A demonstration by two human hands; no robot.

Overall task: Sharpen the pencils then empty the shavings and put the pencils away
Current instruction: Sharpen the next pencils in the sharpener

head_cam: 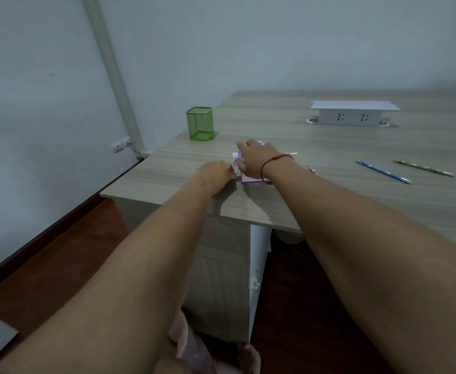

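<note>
**Head view.** A lilac, box-shaped plastic pencil sharpener (250,178) is seen on the near left part of a desk (329,201) with a pale wood-grain laminate top. It is largely covered by the right hand (256,160), whose fingers are curled down over its top. A thin red cord bracelet (274,162) is worn on that wrist. At the sharpener's left end a white crank part (235,159) is visible. It is met by the bent, close-set fingers of the left hand (216,174), but since the back of that hand faces the camera, it cannot be told whether the part is pinched.

A blue patterned pencil (383,172) lies flat to the right, well apart from the sharpener, with its long axis running from far left to near right. A green dotted pencil (423,168) is laid near it, almost parallel. Which end of either is the point cannot be told. A short striped pencil end (292,153) shows just beside the right wrist.

A square green wire-mesh pencil holder (199,124) stands upright beyond the hands near the desk's left edge. A white, rectangular socket box (353,114) with a flat lid is set into the far desktop. A white round pipe (110,71) runs down the pale wall.
</note>
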